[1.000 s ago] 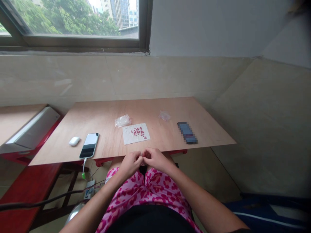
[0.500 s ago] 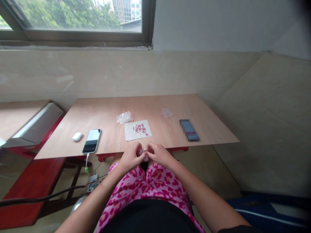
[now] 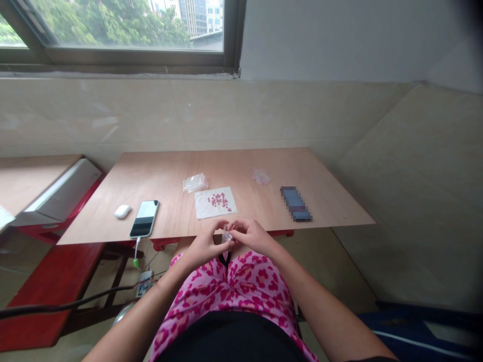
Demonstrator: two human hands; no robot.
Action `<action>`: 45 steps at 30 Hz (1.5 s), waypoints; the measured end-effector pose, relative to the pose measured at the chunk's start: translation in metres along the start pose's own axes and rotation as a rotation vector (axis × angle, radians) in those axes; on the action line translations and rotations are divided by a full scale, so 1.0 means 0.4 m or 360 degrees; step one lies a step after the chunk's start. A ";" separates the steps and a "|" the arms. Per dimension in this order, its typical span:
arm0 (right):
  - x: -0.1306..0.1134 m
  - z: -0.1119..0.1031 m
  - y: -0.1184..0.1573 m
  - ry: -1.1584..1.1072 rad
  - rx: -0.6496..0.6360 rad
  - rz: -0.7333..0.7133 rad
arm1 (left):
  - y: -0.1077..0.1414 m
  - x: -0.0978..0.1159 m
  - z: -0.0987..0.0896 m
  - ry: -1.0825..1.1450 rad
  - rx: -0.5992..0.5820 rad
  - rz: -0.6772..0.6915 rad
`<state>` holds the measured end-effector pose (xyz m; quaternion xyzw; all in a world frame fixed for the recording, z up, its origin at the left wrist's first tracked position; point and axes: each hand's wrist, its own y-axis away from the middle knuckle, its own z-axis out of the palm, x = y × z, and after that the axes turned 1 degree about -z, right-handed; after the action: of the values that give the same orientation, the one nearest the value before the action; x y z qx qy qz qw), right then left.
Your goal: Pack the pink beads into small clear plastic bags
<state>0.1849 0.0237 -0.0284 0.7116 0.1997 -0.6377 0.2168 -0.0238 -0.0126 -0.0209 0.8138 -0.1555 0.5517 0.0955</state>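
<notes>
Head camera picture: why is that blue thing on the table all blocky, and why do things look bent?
In the head view, the dark blue object is covered with blocky squares, so its details can't be seen. Also in the head view, the wooden tabletop looks stretched wide, and the window frame slants at the left, probably from a wide lens.

The person wears loose pink pants (image 3: 256, 286) blotched with darker magenta leopard-like spots, under a black top (image 3: 230, 339); the forearms (image 3: 320, 311) are bare.
</notes>
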 end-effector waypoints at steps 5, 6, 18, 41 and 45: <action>-0.015 -0.006 0.002 0.0327 0.0062 -0.0146 | -0.010 0.000 -0.001 0.0385 -0.0144 -0.0098; -0.019 -0.007 0.004 0.0378 0.0066 -0.0201 | -0.011 -0.001 0.000 0.0468 -0.0149 -0.0116; -0.037 0.001 0.021 0.0342 0.0042 -0.0351 | -0.009 -0.049 0.033 0.1452 -0.0291 -0.0573; -0.043 -0.011 0.029 0.0275 -0.0170 -0.0214 | -0.016 0.002 -0.047 0.0725 -0.0432 -0.0366; -0.036 -0.015 0.029 0.0276 -0.0168 -0.0250 | -0.019 0.001 -0.055 0.0621 -0.0368 -0.0239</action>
<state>0.1949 0.0176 -0.0130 0.7339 0.3062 -0.5774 0.1851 -0.0400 0.0017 -0.0124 0.6848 -0.1353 0.6684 0.2570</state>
